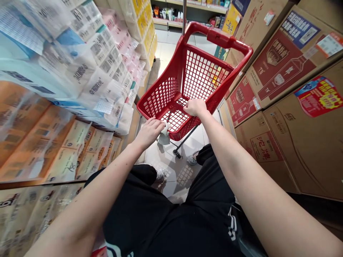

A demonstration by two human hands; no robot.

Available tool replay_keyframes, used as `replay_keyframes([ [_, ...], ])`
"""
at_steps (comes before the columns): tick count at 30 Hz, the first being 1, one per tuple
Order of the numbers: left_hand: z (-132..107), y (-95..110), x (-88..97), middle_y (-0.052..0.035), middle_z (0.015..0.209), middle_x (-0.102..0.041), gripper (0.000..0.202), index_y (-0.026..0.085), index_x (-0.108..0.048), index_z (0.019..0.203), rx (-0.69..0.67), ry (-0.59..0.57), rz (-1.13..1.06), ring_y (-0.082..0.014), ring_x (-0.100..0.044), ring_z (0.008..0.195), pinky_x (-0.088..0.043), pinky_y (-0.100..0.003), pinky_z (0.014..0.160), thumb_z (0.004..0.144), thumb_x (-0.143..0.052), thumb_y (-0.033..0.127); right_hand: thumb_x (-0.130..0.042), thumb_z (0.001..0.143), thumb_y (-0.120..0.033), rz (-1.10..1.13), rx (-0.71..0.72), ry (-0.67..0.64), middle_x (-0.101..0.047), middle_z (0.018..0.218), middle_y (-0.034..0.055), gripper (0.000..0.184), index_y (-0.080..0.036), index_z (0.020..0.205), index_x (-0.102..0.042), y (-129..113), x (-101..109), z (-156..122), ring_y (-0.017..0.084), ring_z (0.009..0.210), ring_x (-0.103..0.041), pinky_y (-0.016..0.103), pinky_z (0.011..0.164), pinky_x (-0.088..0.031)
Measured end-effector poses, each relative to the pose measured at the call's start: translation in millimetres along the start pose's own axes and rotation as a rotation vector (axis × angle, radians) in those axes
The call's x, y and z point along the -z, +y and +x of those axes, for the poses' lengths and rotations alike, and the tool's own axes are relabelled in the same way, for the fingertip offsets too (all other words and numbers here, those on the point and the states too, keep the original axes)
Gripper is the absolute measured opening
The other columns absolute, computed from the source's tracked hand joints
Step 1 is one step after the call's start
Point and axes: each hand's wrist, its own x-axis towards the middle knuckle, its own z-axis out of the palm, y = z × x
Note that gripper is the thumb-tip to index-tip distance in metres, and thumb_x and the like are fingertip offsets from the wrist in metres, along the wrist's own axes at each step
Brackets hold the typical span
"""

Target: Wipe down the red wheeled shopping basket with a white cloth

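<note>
Pale floor tiles (168, 44) run between stacked tissue packs (80, 60) and cardboard cartons (294, 142) (bottles printed on some) to far shelves (163, 22).

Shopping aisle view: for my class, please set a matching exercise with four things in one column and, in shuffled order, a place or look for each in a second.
Things:
1. Red shopping cart
2. Left hand
3. Plastic-wrapped tissue packs
4. Cardboard cartons

Places or looks:
A. Stacked along the aisle's right side
B. Stacked along the aisle's left side
C. Walls of square-holed mesh
D. On the rim beside a crumpled white item

Pairs: 1C, 2D, 3B, 4A
</note>
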Motion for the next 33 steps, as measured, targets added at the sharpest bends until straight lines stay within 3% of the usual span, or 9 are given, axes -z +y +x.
replay_keyframes([
  [6, 6, -2, -2.7, -0.0132, 0.103, -0.062, 0.031, 0.019, -0.064, 0.111, 0.011, -0.019, 0.035, -0.0265, -0.056, 0.105, -0.04, -0.051, 0.108, 0.093, -0.039, 0.015, -0.035, 0.097, -0.039, -0.005, 0.022, 0.064, -0.072, 0.112, 0.015, 0.047, -0.015, 0.109, -0.073, -13, -3, -6, 0.028, 0.106, -0.066, 0.034, 0.089, -0.046],
  [10, 7, -1, -1.3, -0.0138, 0.108, -0.062, 0.033, 0.016, -0.063, 0.114, 0.036, -0.007, 0.142, -0.0273, -0.055, 0.11, -0.037, -0.051, 0.112, 0.092, -0.038, 0.014, -0.035, 0.097, -0.046, 0.018, 0.06, 0.024, -0.073, 0.112, 0.013, 0.049, -0.019, 0.108, -0.073, -25, -6, -7, 0.028, 0.104, -0.067, 0.036, 0.088, -0.047],
  [17, 12, 32, -3.2, -0.0145, 0.113, -0.063, 0.028, 0.013, -0.062, 0.112, -0.048, -0.017, 0.129, -0.0299, -0.049, 0.125, -0.03, -0.054, 0.118, 0.094, -0.044, 0.024, -0.038, 0.096, -0.047, 0.002, 0.044, -0.016, -0.072, 0.115, 0.0139, 0.048, -0.018, 0.112, -0.072, -25, -5, -6, 0.028, 0.108, -0.066, 0.036, 0.09, -0.046],
  [21, 19, 44, -10.4, -0.0142, 0.111, -0.065, 0.028, 0.014, -0.063, 0.108, -0.016, 0.018, 0.084, -0.0289, -0.055, 0.118, -0.033, -0.052, 0.116, 0.093, -0.048, 0.032, -0.042, 0.094, -0.044, -0.005, 0.042, 0.009, -0.073, 0.111, 0.0137, 0.045, -0.017, 0.107, -0.074, -19, -6, -7, 0.028, 0.104, -0.067, 0.035, 0.088, -0.046],
  [24, 17, 37, -10.7, -0.0132, 0.109, -0.067, 0.029, 0.015, -0.064, 0.11, -0.035, 0.018, 0.051, -0.0276, -0.057, 0.115, -0.031, -0.053, 0.117, 0.094, -0.047, 0.031, -0.041, 0.094, -0.045, -0.001, 0.046, 0.033, -0.073, 0.109, 0.0134, 0.046, -0.017, 0.104, -0.075, -16, -7, -7, 0.028, 0.103, -0.067, 0.035, 0.087, -0.046],
  [29, 2, 9, -5.6, -0.0091, 0.114, -0.069, 0.031, 0.022, -0.063, 0.119, 0.026, 0.068, 0.019, -0.0267, -0.056, 0.123, -0.011, -0.061, 0.122, 0.095, -0.045, 0.028, -0.038, 0.094, -0.048, 0.018, 0.065, 0.043, -0.073, 0.109, 0.0134, 0.049, -0.016, 0.104, -0.074, -19, -7, -7, 0.029, 0.103, -0.067, 0.037, 0.087, -0.047],
  [33, -10, -7, -3.5, -0.0091, 0.126, -0.066, 0.033, 0.023, -0.061, 0.124, 0.081, 0.089, 0.006, -0.0278, -0.048, 0.135, -0.002, -0.063, 0.121, 0.096, -0.044, 0.028, -0.035, 0.095, -0.051, 0.043, 0.07, 0.022, -0.073, 0.111, 0.0132, 0.052, -0.017, 0.105, -0.074, -31, -6, -6, 0.029, 0.104, -0.067, 0.038, 0.087, -0.048],
])
